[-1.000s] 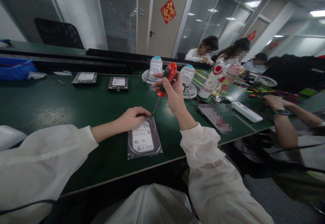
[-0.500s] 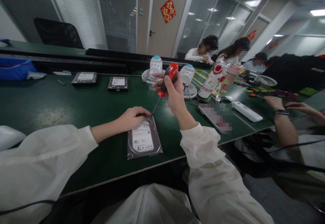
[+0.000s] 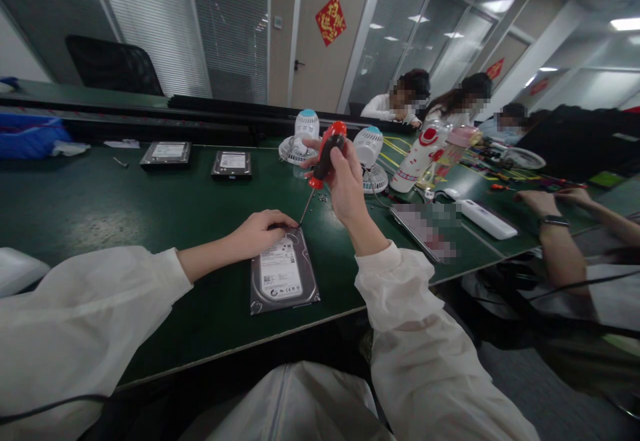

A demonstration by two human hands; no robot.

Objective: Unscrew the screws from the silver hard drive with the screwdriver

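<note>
A silver hard drive [image 3: 283, 273] with a white label lies flat near the front edge of the dark green table [image 3: 100, 208]. My left hand [image 3: 260, 231] rests curled on the drive's far left corner, pressing it down. My right hand [image 3: 343, 181] is closed round the red and black handle of a screwdriver [image 3: 323, 158]. The tool slants down to the left, its tip meeting the drive's far edge beside my left fingers.
Two more hard drives [image 3: 167, 153] [image 3: 233, 163] lie further back. Two small white fans [image 3: 303, 134] [image 3: 370, 154], a white and red bottle [image 3: 417, 158], a white remote-like device [image 3: 487, 220] and a blurred flat device [image 3: 425, 228] stand to the right. A co-worker's hand [image 3: 537, 202] rests at right.
My right hand has turned the screwdriver handle slightly; its tip stays on the drive. The co-worker's hands at right have shifted. My left hand has not moved.
</note>
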